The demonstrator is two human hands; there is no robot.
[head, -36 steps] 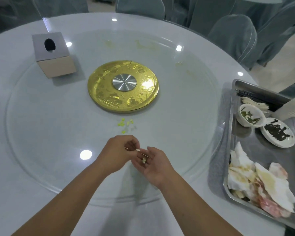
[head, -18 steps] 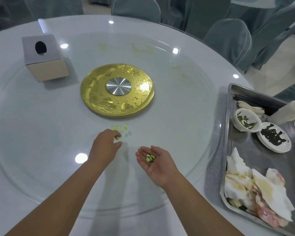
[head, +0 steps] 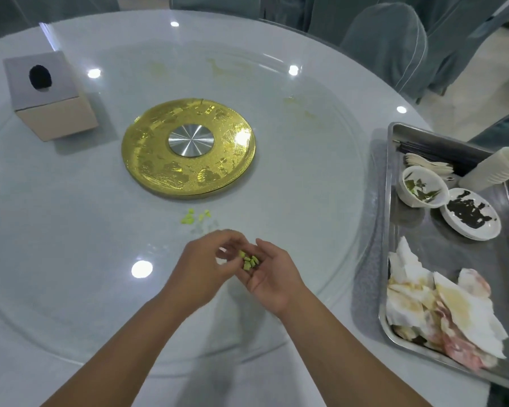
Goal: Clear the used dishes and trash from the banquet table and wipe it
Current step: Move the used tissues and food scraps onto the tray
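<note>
A: Entry, step in hand. Judged: crumb pickup, the trash part of the clearing. Right hand (head: 272, 276) lies palm up over the glass turntable (head: 71, 230), fingers loosely cupped, a small heap of green scraps (head: 249, 262) on the palm near the finger bases. Cradled, not pinched.

B: Left hand (head: 209, 270)?

A: Touching the right at its 9 o'clock, fingertips drawn together over the heap. Blurred; whether it pinches a scrap or holds nothing, I cannot tell.

B: What is left on the glass?

A: Loose green bits (head: 195, 216) at 12 o'clock from the hands, between them and the gold centre disc (head: 147, 154). Yellowish smears (head: 303, 108) out toward 1 o'clock of the disc.

B: Where does the trash go?

A: Presumably the steel tray (head: 390, 230) at 3 o'clock on the table edge. It already carries soiled napkins (head: 441, 306), two used small bowls (head: 423, 188), and a stack of cups (head: 494, 170). A tissue box (head: 49, 95) stands at 10 o'clock.

B: Next move calls for?

A: Judgement: left hand goes forward to 12 o'clock for the remaining bits, a fine fingertip pinch on slick glass; right palm kept level and cupped. Then tip over the tray. Wiping not yet begun; no cloth in view.
</note>
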